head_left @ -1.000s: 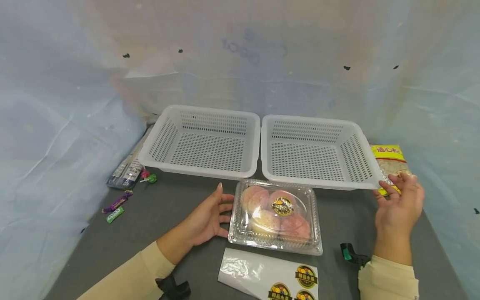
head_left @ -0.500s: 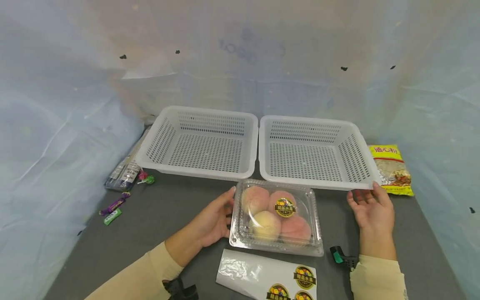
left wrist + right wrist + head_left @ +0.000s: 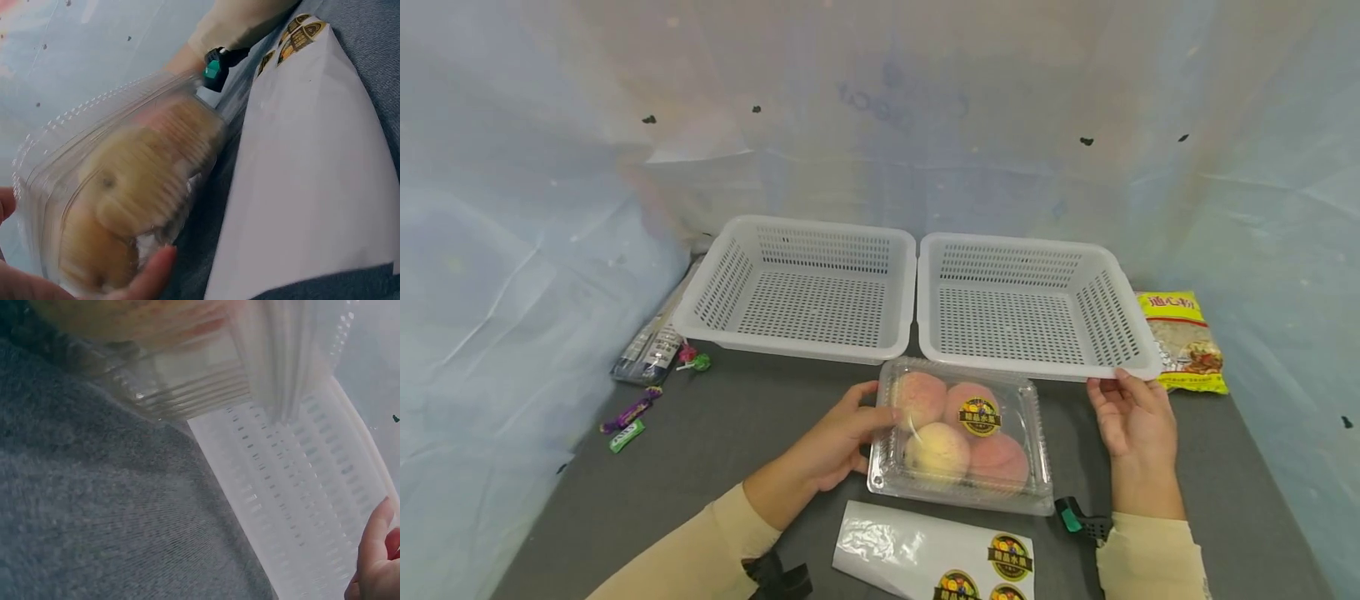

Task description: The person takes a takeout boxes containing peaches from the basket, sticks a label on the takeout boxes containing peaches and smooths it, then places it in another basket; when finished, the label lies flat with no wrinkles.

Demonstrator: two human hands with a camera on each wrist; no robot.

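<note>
A clear plastic clamshell box (image 3: 887,487) of peaches, with a round fruit sticker on its lid, sits on the grey table in the head view. My left hand (image 3: 827,442) grips its left side, thumb over the lid and fingers at the side and below. In the left wrist view the box is tilted and blurred, with the thumb (image 3: 156,269) along its edge. My right hand (image 3: 1138,417) holds the front rim of the right white basket (image 3: 1037,364) near its corner, thumb on the rim and fingers curled below it; the fingertips are partly hidden.
A second white basket (image 3: 797,343) stands beside it on the left. A sticker sheet (image 3: 880,542) lies in front of the box. At right is a yellow pasta bag (image 3: 1187,342); at left are a dark packet (image 3: 651,354), lollipops (image 3: 700,362) and wrapped candies (image 3: 627,435).
My left hand has moved its thumb onto the lid, and the box has shifted slightly right. My right hand has come leftward from beside the pasta bag to the basket's front rim.
</note>
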